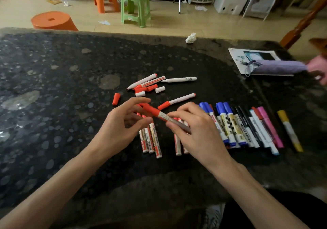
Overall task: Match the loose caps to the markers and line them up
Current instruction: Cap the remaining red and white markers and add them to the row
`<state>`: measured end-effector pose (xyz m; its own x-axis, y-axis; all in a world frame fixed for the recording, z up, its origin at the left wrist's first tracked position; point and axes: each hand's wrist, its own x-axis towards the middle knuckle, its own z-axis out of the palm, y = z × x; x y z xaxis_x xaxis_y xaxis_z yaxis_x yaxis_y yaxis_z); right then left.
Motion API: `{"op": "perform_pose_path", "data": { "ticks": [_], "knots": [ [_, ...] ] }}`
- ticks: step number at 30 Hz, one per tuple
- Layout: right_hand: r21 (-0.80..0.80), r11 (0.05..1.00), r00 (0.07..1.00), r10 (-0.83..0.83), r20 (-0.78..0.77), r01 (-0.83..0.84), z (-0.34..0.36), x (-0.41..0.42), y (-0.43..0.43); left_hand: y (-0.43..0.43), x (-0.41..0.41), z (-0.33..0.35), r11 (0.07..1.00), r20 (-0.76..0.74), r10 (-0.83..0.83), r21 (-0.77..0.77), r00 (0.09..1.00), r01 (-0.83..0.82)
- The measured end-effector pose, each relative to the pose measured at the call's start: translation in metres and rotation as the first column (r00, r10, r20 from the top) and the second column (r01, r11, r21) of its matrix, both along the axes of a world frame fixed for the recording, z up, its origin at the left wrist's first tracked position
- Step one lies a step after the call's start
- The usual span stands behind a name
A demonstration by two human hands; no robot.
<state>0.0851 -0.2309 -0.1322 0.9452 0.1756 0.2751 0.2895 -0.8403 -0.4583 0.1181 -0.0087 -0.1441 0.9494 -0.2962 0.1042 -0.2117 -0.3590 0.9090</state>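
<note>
A white marker with a red cap (155,113) is held above the table. My right hand (192,129) grips its barrel and my left hand (123,122) pinches the red cap end. Under my hands lies a row of red-capped markers (150,138). To the right the row goes on with blue markers (228,122), black and white ones, a pink marker (270,127) and a yellow marker (290,131). Farther back lie uncapped markers (146,81), a white marker (180,79), loose red caps (116,99) and white caps (160,89). A capped red marker (177,101) lies between.
The dark speckled table (53,87) has a crumpled tissue (191,38) at its far edge. A paper sheet and purple pouch (276,66) lie at the right, with another person's hand (318,69) on them. Orange and green stools (135,5) stand on the floor beyond.
</note>
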Motion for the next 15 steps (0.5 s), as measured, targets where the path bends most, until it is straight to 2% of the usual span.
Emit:
{"op": "perform_pose_path", "data": {
  "ticks": [4, 9, 12, 15],
  "knots": [
    [-0.002, 0.978, 0.977, -0.211, 0.027, 0.211, -0.002, -0.001, -0.032, -0.006, -0.001, 0.0, 1.0, -0.013, -0.007, 0.014, 1.0, 0.007],
    [-0.027, 0.866, 0.866, -0.5, 0.006, 0.5, 0.004, -0.01, -0.081, -0.013, -0.006, -0.001, 0.994, 0.011, -0.04, 0.098, 0.999, 0.038],
    [-0.092, 0.82, 0.82, -0.57, -0.046, 0.565, 0.004, -0.015, -0.093, -0.016, -0.01, -0.002, 0.99, 0.008, -0.036, 0.133, 0.999, 0.035],
    [-0.203, 0.801, 0.803, -0.588, -0.094, 0.563, 0.002, -0.013, -0.089, -0.016, -0.013, -0.005, 0.987, 0.01, -0.022, 0.157, 1.0, 0.02]
  ]
}}
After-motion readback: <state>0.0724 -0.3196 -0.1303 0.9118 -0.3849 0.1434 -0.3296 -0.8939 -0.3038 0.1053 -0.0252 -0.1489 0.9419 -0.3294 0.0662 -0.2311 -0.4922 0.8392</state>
